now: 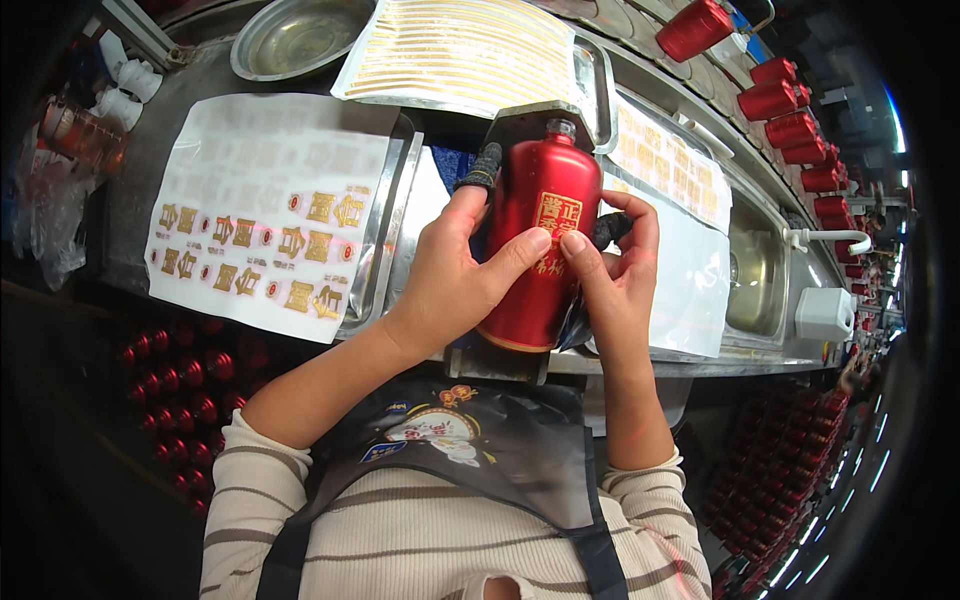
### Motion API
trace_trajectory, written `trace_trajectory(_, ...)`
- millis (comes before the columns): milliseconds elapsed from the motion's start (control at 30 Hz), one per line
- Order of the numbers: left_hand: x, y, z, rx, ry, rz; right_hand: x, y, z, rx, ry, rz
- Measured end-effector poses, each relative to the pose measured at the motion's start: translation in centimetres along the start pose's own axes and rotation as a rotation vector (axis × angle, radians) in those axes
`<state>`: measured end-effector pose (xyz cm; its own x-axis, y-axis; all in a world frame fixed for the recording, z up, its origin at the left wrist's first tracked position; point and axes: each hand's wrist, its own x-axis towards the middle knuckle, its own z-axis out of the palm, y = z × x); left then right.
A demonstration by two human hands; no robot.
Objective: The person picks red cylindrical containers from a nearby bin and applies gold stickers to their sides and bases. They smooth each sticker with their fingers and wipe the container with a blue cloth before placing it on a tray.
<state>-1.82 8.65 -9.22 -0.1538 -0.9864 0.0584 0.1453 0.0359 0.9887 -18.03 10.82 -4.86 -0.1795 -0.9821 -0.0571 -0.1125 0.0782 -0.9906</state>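
Note:
A glossy red bottle (pixel 548 185) with a clear neck and gold lettering on its front lies tilted between my hands. My left hand (pixel 455 270) wraps its left side, thumb pressed on the lettering. From the right, my right hand (pixel 622 280) grips it too, its thumb tip almost meeting the left one at the gold print. Dark fabric covers sit on a finger of each hand. Behind the bottle is a metal holder (pixel 512 120), partly hidden. To the left, a white sheet of gold decals (pixel 180 215) rests on a metal tray (pixel 398 180).
A gold-striped sheet (pixel 450 50) and a metal basin (pixel 300 40) lie at the back. On the right are another decal sheet (pixel 670 160), a sink (pixel 755 270), a faucet (pixel 830 237) and a white jug (pixel 825 314). Red bottles (pixel 790 130) line the far right; more stand below the counter.

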Motion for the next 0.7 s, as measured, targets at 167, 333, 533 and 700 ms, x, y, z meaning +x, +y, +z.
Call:
trace_trajectory(167,0.0,1.5,0.4,-0.133,-0.046,-0.085,0.3,0.9,-0.4,0.012,0.016,-0.015)
trace_trajectory(333,-0.5,1.5,0.0,-0.113,-0.035,-0.052,2.8,1.7,-4.2,0.375,0.063,0.209)
trace_trajectory(533,-0.8,2.1,-0.2,-0.021,-0.207,-0.155,1.7,0.6,-5.3,0.380,0.024,0.154)
trace_trajectory(700,-1.0,1.3,0.1,-0.044,-0.073,-0.040,0.7,-3.1,-2.5,-0.414,-0.219,-0.584)
